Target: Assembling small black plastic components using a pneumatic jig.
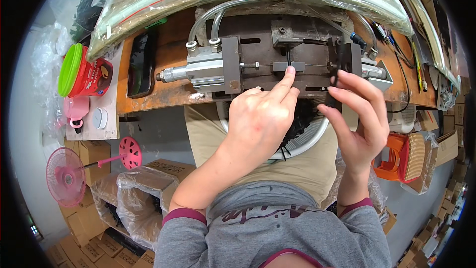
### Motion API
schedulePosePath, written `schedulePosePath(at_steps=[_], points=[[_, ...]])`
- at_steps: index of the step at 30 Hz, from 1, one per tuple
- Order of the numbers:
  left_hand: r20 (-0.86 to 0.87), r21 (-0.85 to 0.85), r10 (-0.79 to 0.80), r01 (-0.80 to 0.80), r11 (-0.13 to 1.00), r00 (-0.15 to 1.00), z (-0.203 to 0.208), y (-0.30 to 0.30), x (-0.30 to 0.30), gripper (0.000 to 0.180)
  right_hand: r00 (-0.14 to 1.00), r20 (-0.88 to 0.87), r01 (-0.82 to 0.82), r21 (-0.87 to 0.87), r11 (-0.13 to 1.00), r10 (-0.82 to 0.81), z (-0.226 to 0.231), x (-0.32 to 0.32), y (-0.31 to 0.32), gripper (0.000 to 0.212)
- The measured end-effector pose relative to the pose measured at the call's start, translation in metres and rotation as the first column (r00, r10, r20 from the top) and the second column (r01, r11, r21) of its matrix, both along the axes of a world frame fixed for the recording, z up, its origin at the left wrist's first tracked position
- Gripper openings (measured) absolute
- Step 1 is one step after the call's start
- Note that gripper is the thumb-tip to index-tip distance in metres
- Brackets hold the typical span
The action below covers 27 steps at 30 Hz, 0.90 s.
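My left hand (264,114) reaches over the middle of a metal fixture (258,52). Its index finger is stretched out, the tip touching a small grey block (281,67) where a thin black pin-like part stands; the other fingers are partly curled and the thumb is hidden. At the fixture's right end, my right hand (364,111) pinches a long, narrow black piece (333,97) between thumb and fingers. That piece is blurred and its kind cannot be made out. A silver air cylinder (206,69) sits at the fixture's left, another cylinder (373,72) at its right.
Clear hoses (235,2) arch behind the fixture. A phone (142,64) lies on the bench's left, beside a red tub (96,74). Below, a white basket (307,141) with black pieces sits between my legs. A pink fan (67,176), plastic-lined boxes (141,193) and an orange stool (391,161) stand around.
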<state>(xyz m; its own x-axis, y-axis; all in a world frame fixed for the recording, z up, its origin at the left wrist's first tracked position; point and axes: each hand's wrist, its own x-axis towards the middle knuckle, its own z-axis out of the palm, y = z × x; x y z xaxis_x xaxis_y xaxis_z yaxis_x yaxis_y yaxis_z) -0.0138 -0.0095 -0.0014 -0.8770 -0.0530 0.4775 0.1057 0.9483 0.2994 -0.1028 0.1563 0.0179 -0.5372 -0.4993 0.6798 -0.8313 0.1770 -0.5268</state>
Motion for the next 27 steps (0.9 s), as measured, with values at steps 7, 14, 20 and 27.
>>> schedulePosePath(at_steps=[7, 14, 20, 27], points=[[0.009, 0.106, -0.057, 0.056, 0.993, 0.998, 0.008, -0.007, 0.016, 0.026, 0.991, -0.073, -0.088, 0.234, 0.968, 0.107, -0.011, -0.004, -0.011, 0.027], [0.068, 0.199, -0.078, 0.063, 0.978, 0.995, 0.004, -0.01, 0.036, 0.026, 0.977, -0.15, -0.074, 0.433, 0.898, 0.153, -0.017, 0.003, -0.016, 0.026], [0.223, 0.347, -0.325, 0.237, 0.908, 0.919, 0.017, -0.008, 0.054, 0.027, 0.972, -0.215, 0.024, 0.484, 0.875, 0.092, -0.018, 0.006, -0.025, 0.025], [0.03, 0.286, -0.139, 0.125, 0.95, 0.99, 0.041, -0.025, 0.035, 0.037, 0.956, -0.263, 0.018, 0.501, 0.865, 0.133, -0.014, 0.002, -0.027, 0.021]])
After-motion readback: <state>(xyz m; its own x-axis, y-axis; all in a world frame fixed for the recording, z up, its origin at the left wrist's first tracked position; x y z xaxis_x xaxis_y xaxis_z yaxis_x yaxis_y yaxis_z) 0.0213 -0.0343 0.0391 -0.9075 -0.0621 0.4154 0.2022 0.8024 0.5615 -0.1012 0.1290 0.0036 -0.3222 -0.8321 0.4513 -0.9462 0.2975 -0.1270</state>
